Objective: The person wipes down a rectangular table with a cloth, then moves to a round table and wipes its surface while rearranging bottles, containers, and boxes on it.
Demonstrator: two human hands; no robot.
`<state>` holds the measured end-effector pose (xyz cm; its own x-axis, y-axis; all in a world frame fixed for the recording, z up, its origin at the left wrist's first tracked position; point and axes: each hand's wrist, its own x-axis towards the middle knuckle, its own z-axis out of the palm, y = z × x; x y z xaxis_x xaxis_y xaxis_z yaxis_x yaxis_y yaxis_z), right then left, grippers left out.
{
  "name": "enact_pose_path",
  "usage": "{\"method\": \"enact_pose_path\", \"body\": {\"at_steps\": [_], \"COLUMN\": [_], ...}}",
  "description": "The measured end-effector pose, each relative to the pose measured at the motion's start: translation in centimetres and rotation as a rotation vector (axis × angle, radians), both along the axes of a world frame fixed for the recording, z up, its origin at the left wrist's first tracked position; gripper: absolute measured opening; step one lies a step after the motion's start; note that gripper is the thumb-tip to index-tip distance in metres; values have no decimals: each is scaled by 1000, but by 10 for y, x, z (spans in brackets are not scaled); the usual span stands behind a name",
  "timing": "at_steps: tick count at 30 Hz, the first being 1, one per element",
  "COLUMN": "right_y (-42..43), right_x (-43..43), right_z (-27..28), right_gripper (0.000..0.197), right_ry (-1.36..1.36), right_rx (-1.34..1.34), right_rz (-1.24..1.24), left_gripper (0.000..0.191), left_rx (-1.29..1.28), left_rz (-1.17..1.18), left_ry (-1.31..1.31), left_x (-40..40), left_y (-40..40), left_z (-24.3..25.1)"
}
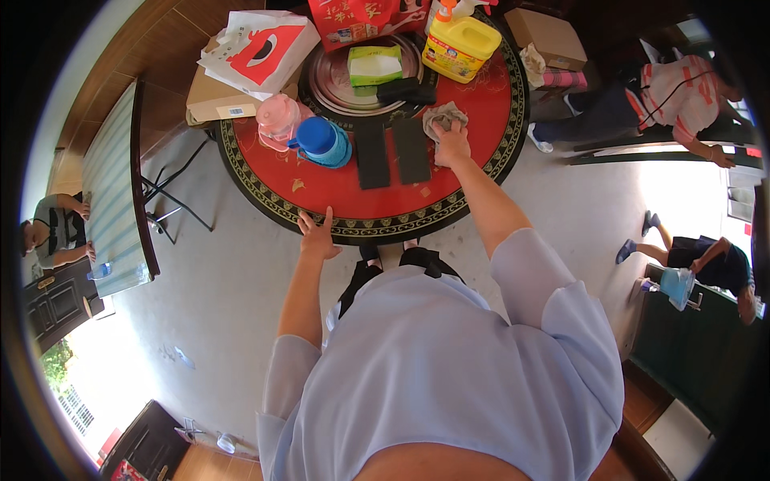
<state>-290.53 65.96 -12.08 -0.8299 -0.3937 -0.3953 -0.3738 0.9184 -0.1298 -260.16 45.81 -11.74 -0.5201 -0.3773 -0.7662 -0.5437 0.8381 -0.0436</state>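
Note:
My right hand [452, 144] is on a crumpled grey cloth [444, 115] lying on a round red table [355, 204] with a black and gold border. Its fingers press into the cloth. At the table's near edge, my left hand [319, 236] rests with its fingers apart and nothing in it. Between the hands and farther in lie two dark flat rectangular objects, a left one [372, 155] and a right one [412, 150], the right one close beside the cloth. A blue-lidded jug [322, 143] and a pink lidded container [280, 120] stand left of them.
On the round turntable [328, 90] are a green tissue pack [375, 66] and a black object [406, 91]. Around it are a yellow jug [461, 48], a red bag [367, 21], a white bag [264, 51] and a cardboard box [219, 96]. Several people are farther off on both sides.

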Motion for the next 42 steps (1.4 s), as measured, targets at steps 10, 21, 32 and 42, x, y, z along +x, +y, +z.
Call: {"method": "enact_pose_path", "body": {"at_steps": [10,21,32,42], "right_y": [77,130,101,137], "right_x": [81,115,13,106], "right_z": [-15,21,-9,-24], "right_gripper": [74,36,47,53], "right_ry": [79,-633,175,90], "right_rx": [-103,-396,-416,-531], "right_rz": [211,-130,-236,102], "left_gripper": [119,111,65,103], "left_rx": [2,-12,235,98], "left_rz": [96,68,53,183], "left_ry": [74,91,795,552], "left_x": [4,7,-82,-202], "left_y": [6,-3,88,130], "left_z": [-3,-11,21,6]}}
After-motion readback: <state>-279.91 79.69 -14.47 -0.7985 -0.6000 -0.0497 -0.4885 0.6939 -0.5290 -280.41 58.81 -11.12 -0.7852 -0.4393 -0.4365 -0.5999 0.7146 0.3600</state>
